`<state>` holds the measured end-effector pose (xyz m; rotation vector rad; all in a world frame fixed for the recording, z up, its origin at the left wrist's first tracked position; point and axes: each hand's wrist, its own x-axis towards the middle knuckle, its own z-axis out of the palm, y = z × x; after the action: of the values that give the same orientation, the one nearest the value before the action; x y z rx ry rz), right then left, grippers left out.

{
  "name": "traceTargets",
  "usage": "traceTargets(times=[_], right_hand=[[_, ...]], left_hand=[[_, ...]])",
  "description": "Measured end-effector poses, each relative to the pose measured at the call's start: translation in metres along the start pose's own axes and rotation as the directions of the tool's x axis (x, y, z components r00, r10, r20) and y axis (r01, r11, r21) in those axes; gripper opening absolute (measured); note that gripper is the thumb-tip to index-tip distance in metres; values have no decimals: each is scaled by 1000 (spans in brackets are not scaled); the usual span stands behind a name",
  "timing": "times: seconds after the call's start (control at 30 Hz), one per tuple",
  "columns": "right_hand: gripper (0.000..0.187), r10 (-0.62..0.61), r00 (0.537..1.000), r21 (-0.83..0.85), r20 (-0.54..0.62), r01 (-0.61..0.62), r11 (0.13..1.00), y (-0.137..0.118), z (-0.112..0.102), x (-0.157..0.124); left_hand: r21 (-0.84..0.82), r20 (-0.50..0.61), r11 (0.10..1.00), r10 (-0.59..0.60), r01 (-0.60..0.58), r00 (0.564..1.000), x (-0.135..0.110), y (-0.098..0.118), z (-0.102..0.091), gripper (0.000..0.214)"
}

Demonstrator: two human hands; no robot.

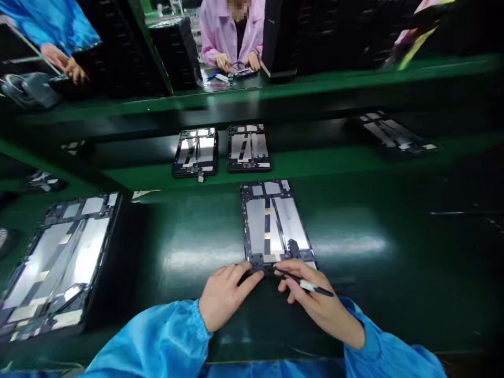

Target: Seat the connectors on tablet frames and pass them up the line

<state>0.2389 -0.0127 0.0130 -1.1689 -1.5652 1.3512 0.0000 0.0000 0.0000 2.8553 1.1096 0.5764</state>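
Observation:
An opened tablet (258, 226) lies on the green bench before me, its insides showing silver panels and a dark ribbon strip. At its lower left corner rests my left hand (225, 295), index finger and thumb spread apart and touching the edge. My right hand (321, 302) is closed around a slim black-and-white pen-like tool (309, 285). The tool's dark tip points at the tablet's bottom edge; whether it touches there I cannot tell. Part of the lower right corner is hidden behind my right fingers.
Two opened tablets (196, 152) (249, 148) lie on the ledge ahead. Another tablet (394, 131) is farther right. At the left, a stack of opened tablets (59, 262) stands near the bench edge. Beyond the green rail (334, 81), co-workers in pink (210, 31) and blue (59, 21) sleeves handle things.

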Motion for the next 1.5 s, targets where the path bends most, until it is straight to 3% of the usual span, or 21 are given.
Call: traceTargets(times=[0.2,0.5,0.67,0.87,1.03,1.1,1.2,1.3,1.5], right_hand=[[15,-82,997,-95,0,82,992,-2,1,5],[15,0,993,-120,-114,-14,993,4,-18,0],[17,-11,1000,-43,-22,10,999,3,-9,-1],[16,-114,991,-119,67,122,985,-9,-4,6],[15,-18,998,-62,65,22,998,-9,-3,7],[16,66,997,9,32,-67,998,-5,-4,5],[21,172,985,112,-3,-171,979,0,-8,0],[29,214,977,121,-12,-211,970,4,-13,-5],[22,190,980,-90,59,-184,979,2,-7,-2]], left_hand=[[2,6,1000,-7,7,1000,0,-1,-1,31],[29,4,999,15,-15,1000,-2,-5,-1,35],[-23,-45,997,71,-72,996,-4,-11,-5,32],[-62,-81,996,63,-68,995,-2,-14,-6,28],[-93,-145,990,93,-107,985,-1,-4,-6,25],[-114,-120,979,153,-167,981,-2,7,-6,27],[-99,46,976,199,-194,979,-6,19,-7,31],[-120,162,975,207,-189,965,-13,17,-12,30],[-223,120,963,184,-154,975,-21,11,-15,23]])
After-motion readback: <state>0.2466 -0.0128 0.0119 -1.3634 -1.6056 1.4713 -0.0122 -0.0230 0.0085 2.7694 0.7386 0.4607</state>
